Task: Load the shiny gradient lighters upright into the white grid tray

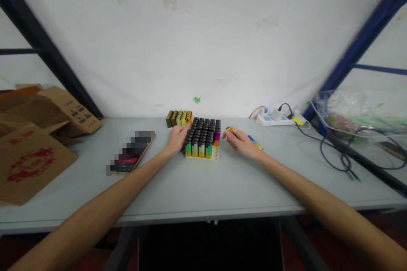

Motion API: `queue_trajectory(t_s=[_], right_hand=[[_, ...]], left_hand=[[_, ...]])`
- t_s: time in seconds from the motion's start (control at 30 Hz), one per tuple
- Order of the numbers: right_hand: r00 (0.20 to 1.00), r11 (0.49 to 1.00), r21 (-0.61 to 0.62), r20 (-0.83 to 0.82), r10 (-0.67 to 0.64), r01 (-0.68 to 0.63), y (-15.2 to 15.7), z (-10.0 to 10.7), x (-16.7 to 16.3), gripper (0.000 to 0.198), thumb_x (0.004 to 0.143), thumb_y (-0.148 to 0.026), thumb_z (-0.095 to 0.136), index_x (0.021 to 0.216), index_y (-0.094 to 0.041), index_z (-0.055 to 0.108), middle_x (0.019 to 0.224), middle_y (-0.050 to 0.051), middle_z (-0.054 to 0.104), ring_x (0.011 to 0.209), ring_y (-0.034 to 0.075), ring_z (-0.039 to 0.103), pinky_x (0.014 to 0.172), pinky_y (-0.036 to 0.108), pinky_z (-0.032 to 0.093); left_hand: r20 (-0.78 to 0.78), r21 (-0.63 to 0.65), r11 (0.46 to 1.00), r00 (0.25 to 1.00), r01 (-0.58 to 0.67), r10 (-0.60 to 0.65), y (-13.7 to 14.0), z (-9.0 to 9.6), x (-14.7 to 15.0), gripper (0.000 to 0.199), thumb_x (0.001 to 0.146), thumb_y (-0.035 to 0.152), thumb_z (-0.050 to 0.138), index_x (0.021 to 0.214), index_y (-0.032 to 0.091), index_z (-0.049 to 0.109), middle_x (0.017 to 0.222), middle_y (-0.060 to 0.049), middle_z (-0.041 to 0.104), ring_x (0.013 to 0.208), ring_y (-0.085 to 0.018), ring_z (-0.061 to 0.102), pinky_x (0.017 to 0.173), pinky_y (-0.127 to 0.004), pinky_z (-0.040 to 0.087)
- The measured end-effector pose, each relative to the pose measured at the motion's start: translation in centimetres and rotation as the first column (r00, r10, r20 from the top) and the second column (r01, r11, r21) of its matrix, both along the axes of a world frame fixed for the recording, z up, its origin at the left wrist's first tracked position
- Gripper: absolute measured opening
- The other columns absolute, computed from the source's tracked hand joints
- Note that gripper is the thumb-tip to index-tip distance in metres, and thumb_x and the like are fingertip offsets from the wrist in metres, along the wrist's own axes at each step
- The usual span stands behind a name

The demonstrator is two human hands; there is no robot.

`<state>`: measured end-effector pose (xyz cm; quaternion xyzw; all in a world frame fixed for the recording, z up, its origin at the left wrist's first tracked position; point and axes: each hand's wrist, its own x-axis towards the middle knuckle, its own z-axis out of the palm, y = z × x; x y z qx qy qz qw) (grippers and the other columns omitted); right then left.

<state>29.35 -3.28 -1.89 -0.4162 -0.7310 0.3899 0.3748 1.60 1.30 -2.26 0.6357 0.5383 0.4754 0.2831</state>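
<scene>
A white tray (215, 157) stands in front of me, packed with rows of upright lighters (199, 150) with black tops and green, silver and yellow bodies. A pink and yellow one (217, 139) shows in the right column, behind several bare slots at the front right. My left hand (177, 139) is closed against the tray's left side, its fingertips partly hidden by the lighters. Just right of the tray, my right hand (240, 141) pinches a gold-coloured lighter (229, 129), mostly covered by the fingers. A blue and yellow lighter (255, 142) lies beside that hand.
Behind the tray stands a group of gold-topped pieces (179, 118). To the left are a partly pixelated phone-like object (132, 152) and cardboard boxes (38, 152). A power strip (275, 117), black cables (340, 154) and clear plastic bags (346, 112) lie at the right.
</scene>
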Motion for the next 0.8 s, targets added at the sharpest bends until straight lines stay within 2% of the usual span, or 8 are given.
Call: queue_trajectory(t_s=[0.17, 0.27, 0.4, 0.5, 0.6, 0.67, 0.8], right_hand=[[0.991, 0.997, -0.058, -0.126, 0.034, -0.042, 0.3, -0.3, -0.1, 0.046, 0.099, -0.065, 0.044, 0.102, -0.021, 0.057, 0.077, -0.002, 0.047, 0.063, 0.012, 0.044, 0.056, 0.024, 0.040], [0.988, 0.999, -0.027, -0.152, 0.041, -0.046, 0.2, 0.0, 0.0, 0.045, 0.098, -0.063, 0.047, 0.112, -0.021, 0.056, 0.078, -0.002, 0.052, 0.062, 0.011, 0.044, 0.055, 0.024, 0.039], [0.990, 0.998, 0.046, -0.138, -0.033, 0.039, -0.1, 0.8, 0.2, 0.050, 0.095, -0.060, 0.054, 0.129, -0.024, 0.047, 0.073, -0.004, 0.061, 0.053, 0.011, 0.040, 0.050, 0.023, 0.034], [0.989, 0.991, 0.084, -0.115, -0.096, 0.106, -0.1, 0.9, 0.5, 0.043, 0.095, -0.058, 0.056, 0.121, -0.025, 0.049, 0.075, -0.002, 0.068, 0.050, 0.010, 0.038, 0.048, 0.022, 0.032], [0.981, 0.975, 0.140, -0.107, -0.161, 0.175, 0.0, 1.0, 0.7, 0.040, 0.095, -0.057, 0.056, 0.118, -0.024, 0.054, 0.071, -0.002, 0.067, 0.050, 0.010, 0.040, 0.048, 0.022, 0.032], [0.969, 0.952, 0.187, -0.096, -0.226, 0.241, 0.0, 1.2, 0.8, 0.040, 0.094, -0.055, 0.058, 0.116, -0.023, 0.061, 0.069, -0.002, 0.065, 0.052, 0.011, 0.042, 0.048, 0.023, 0.033], [0.939, 0.906, 0.245, -0.078, -0.336, 0.344, 0.3, 1.3, 1.2, 0.042, 0.090, -0.056, 0.064, 0.104, -0.018, 0.074, 0.078, 0.003, 0.068, 0.057, 0.013, 0.050, 0.052, 0.025, 0.038]], left_hand=[[0.018, 0.009, 1.000, 1.000, 0.024, -0.024, 0.0, -0.1, 0.2, 0.057, 0.083, 0.062, 0.052, 0.047, 0.022, 0.036, 0.049, 0.004, 0.028, 0.052, -0.010, 0.027, 0.051, -0.028, 0.020], [0.023, -0.010, 0.999, 0.999, 0.038, -0.038, 0.1, -0.2, 0.1, 0.055, 0.084, 0.061, 0.051, 0.048, 0.022, 0.038, 0.050, 0.004, 0.030, 0.053, -0.011, 0.028, 0.051, -0.028, 0.021], [0.023, -0.010, 0.999, 0.999, 0.041, -0.040, 0.3, -0.4, -0.1, 0.055, 0.086, 0.060, 0.052, 0.049, 0.021, 0.040, 0.050, 0.004, 0.031, 0.054, -0.011, 0.031, 0.052, -0.028, 0.021], [0.015, -0.003, 0.999, 0.999, 0.046, -0.046, 0.4, -0.5, -0.2, 0.056, 0.088, 0.058, 0.052, 0.048, 0.021, 0.039, 0.049, 0.003, 0.031, 0.054, -0.012, 0.031, 0.052, -0.028, 0.021], [0.018, -0.001, 0.998, 0.998, 0.058, -0.058, 0.4, -0.5, -0.2, 0.055, 0.089, 0.056, 0.052, 0.049, 0.021, 0.040, 0.049, 0.003, 0.032, 0.054, -0.012, 0.031, 0.052, -0.027, 0.022], [0.026, -0.003, 0.997, 0.997, 0.072, -0.072, 0.4, -0.6, -0.2, 0.054, 0.089, 0.057, 0.051, 0.050, 0.020, 0.042, 0.050, 0.003, 0.034, 0.053, -0.012, 0.032, 0.051, -0.027, 0.023], [0.039, -0.003, 0.996, 0.996, 0.086, -0.086, 0.5, -0.8, -0.3, 0.057, 0.090, 0.061, 0.051, 0.050, 0.021, 0.044, 0.051, 0.002, 0.038, 0.054, -0.013, 0.035, 0.051, -0.027, 0.027]])
